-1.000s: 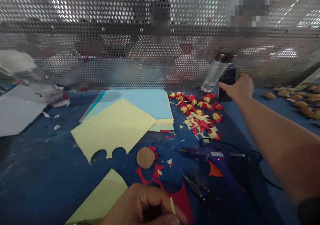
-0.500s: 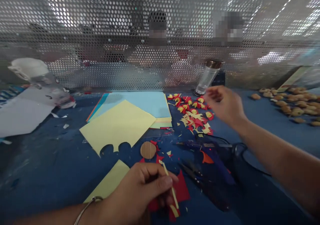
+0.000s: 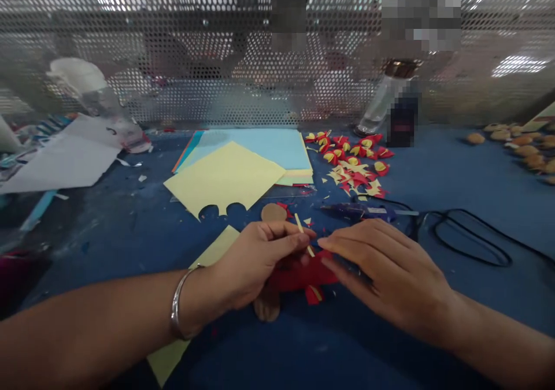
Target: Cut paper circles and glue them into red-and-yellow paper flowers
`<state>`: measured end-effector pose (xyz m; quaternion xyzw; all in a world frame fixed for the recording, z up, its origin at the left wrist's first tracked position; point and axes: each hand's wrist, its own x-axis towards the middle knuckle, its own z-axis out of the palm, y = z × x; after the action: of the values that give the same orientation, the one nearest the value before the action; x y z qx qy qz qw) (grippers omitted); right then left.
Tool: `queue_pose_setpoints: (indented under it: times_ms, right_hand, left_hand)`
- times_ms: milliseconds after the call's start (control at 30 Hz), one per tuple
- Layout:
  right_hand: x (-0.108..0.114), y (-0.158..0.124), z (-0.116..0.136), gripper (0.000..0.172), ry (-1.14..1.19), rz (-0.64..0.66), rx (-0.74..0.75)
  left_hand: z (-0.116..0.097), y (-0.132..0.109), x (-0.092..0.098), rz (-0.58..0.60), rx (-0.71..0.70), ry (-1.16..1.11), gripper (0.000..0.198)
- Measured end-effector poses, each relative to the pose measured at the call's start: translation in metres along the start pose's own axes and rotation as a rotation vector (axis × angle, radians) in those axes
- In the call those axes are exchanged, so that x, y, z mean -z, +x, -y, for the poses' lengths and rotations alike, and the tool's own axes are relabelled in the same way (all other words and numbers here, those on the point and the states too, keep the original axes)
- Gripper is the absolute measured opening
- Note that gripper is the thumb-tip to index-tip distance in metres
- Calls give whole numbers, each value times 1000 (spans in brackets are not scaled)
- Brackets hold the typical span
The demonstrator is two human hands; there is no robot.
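Table (image 3: 347, 352): dark blue, shadowed at the near side, littered farther back.
Left hand (image 3: 249, 260): fingers pinched together on a thin pale strip (image 3: 299, 223); silver bangle (image 3: 176, 306) around wrist.
Pale strip: tilted between left thumb and index finger, far end jutting past fingertips.
Right hand (image 3: 392, 274): fingers loosely spread, nothing visible in hold, tips just beside pale strip; contact unclear.
Red paper (image 3: 290, 278): below and between both hands.
Wooden disc (image 3: 273, 211): just past left fingers.
Glue gun (image 3: 353, 210): beyond right hand, black cord (image 3: 485, 251) looping right.
Notched yellow sheet (image 3: 225, 176): over coloured paper stack (image 3: 255, 147).
Red-and-yellow pieces (image 3: 353, 160): right of stack.
Clear bottle (image 3: 377, 104): table's back.
Perforated metal panel (image 3: 195, 49): behind table, blurred figures beyond.
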<state>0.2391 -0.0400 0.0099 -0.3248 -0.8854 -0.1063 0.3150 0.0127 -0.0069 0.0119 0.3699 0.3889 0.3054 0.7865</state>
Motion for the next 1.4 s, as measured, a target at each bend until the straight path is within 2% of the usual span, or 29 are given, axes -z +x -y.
queue_pose_setpoints:
  times_ms: [133,333,500,567,733,900,1000,1133,1400]
  right_hand:
    - [-4,-1,0,23,72,-14,26]
    - [0,3,3,21,140,-20,37]
    - [1,6,6,18,189,-14,41]
    - [1,7,7,16,210,-14,1]
    - [0,9,9,13,273,-34,-137]
    - [0,7,9,13,343,-28,-208]
    - [-1,6,7,12,364,-19,-243]
    - [-2,8,5,10,390,12,-282]
    - [-3,9,4,9,476,43,-354]
  left_hand:
    - [3,0,-2,50,-40,-27,40]
    - [8,1,-6,25,-40,1,36]
    - [8,0,-6,67,-9,-22,36]
    - [7,-2,-6,93,10,-7,30]
    - [5,-6,-9,95,39,163,14]
    - [4,-8,-10,118,-52,371,5]
    - [4,-7,-7,97,-124,459,14]
    - [4,-5,-3,80,-188,565,16]
    - [3,-2,-1,93,-145,627,13]
